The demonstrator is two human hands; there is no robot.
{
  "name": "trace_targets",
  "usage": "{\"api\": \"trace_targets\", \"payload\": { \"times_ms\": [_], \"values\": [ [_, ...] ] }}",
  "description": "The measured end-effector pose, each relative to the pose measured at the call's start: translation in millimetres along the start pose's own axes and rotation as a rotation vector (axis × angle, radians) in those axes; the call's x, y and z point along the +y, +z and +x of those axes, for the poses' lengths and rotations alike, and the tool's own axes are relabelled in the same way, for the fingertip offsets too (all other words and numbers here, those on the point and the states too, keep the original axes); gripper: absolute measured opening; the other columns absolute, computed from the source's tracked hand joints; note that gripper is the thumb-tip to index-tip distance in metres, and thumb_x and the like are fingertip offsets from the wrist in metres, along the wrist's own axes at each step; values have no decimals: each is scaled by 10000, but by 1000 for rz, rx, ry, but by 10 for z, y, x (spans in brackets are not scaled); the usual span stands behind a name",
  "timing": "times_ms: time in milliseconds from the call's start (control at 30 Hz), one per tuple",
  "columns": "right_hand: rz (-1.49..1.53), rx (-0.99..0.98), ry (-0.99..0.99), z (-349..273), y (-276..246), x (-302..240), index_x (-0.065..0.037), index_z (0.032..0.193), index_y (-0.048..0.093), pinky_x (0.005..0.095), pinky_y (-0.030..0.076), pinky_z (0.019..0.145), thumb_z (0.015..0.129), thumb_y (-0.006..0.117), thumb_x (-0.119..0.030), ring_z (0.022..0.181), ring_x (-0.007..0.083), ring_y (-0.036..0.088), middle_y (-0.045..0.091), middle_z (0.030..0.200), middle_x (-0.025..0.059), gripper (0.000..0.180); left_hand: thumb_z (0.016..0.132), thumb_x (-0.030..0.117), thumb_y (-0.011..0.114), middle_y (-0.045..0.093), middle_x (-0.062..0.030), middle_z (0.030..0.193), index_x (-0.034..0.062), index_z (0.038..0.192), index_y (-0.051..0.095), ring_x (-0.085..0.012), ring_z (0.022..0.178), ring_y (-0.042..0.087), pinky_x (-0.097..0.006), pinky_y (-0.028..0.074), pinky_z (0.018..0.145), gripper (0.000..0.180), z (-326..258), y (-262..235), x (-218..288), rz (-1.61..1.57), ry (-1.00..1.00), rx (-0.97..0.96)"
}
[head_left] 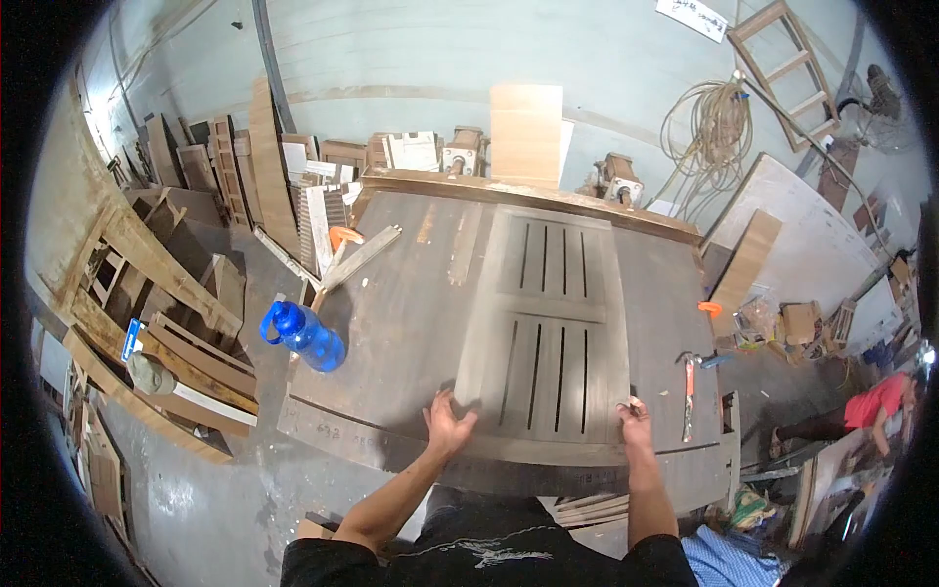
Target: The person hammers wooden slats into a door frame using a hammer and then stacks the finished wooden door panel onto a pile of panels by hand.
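Surface point(401, 293), big and brown with pale marks, sits in front of the person and carries everything here. On it lies a long wood panel point(551, 311), flat, a little toward three o'clock from the surface's middle, with its near end close to the person at six o'clock. The step in hand looks like setting or shifting this panel by its two long sides. A next move with it seems to call for both hands working as a pair, one on each side, so that it does not twist.

A red-handled hammer point(690, 396) lies at four o'clock from the panel, apart from it, with its head toward twelve. A blue bottle point(311, 338) is at nine o'clock, well apart from the panel.

The left hand point(449, 426) is by the panel's edge, between seven and eight o'clock. It is part open, with a gap between thumb and fingers, and not clenched. The right hand point(636, 424) is at the other edge, between four and five o'clock. Its fingers are bent, but I cannot tell if they grip the wood.

Thin slots point(560, 380) run along the panel, four toward twelve and four toward six.
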State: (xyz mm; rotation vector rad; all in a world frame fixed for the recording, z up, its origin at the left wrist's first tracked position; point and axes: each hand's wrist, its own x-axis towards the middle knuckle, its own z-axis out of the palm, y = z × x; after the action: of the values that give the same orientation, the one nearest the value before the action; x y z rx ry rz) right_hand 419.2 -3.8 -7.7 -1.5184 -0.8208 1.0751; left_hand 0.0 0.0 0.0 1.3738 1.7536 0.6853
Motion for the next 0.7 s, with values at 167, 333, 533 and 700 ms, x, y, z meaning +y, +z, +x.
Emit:
{"api": "trace_targets", "payload": {
  "times_ms": [167,333,533,700],
  "values": [
    [98,13,267,-1124,-418,-808,-3,1202,604,310,472,912,869,684,-147,981,171,606,667,1073,56,372,875,584,577,340,-193,1549,36,1476,390,-338,1475,231,-613,33,1177,835,-310,-26,187,243,-40,-286],
    [114,-231,9,-1848,128,-1861,32,1401,472,316,484,903,887,647,-155,1016,188,631,668,1125,70,574,968,537,513,408,-183,1492,34,1510,330,-303,1382,389,-440,310,1128,762,-17,-42,867,-37,405,-732],
    [-53,-819,-579,-1795,837,-2468,-31,1540,270,416,206,1182,929,633,-431,1462,297,255,304,1566,187,816,944,326,634,455,-159,1450,63,1559,184,-243,1328,441,-365,389,1090,806,-572,-895,3437,112,509,-856],
    [-435,-750,-503,-1312,762,-2073,-70,1465,429,419,274,1163,888,712,-388,1422,310,337,408,1509,149,717,797,-33,577,375,-103,1524,98,1562,243,-171,1363,356,-320,358,1079,845,-67,-1348,3238,-9,532,-883]
  ]
}}
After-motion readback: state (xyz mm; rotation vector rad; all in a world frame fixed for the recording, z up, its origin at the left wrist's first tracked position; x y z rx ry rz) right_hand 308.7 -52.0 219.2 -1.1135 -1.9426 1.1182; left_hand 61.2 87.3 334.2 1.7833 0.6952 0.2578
